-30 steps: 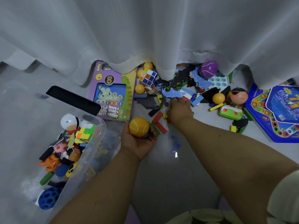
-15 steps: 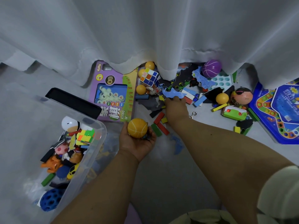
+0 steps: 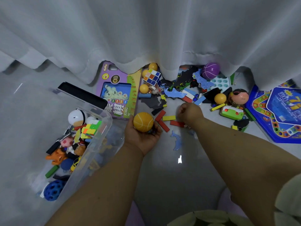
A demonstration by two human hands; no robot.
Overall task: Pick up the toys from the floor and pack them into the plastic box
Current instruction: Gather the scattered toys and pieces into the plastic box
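My left hand [image 3: 141, 137] lies palm up just right of the clear plastic box [image 3: 106, 128] and cups a yellow basketball-patterned ball [image 3: 143, 122], with some small dark bits under it. My right hand [image 3: 189, 112] is curled into a fist over the floor, right above a red block [image 3: 176, 123] and beside a yellow block [image 3: 169, 118]; whether it grips anything is hidden. Two more red blocks [image 3: 160, 115] lie between the hands. The box holds several toys, among them a white round figure [image 3: 76, 116] and a blue holed ball [image 3: 53, 190].
A white curtain [image 3: 146, 38] hangs over the back of the toy pile. Along it lie a purple chess box [image 3: 117, 88], a Rubik's cube [image 3: 152, 77], a purple ball [image 3: 211, 70], small yellow balls, foam puzzle pieces and a blue board game [image 3: 280, 113]. A blue foam dolphin [image 3: 177, 141] lies nearer.
My right hand has pulled back from the puzzle pieces toward me and closed into a fist over the red and yellow blocks. The left hand with the ball has stayed put.
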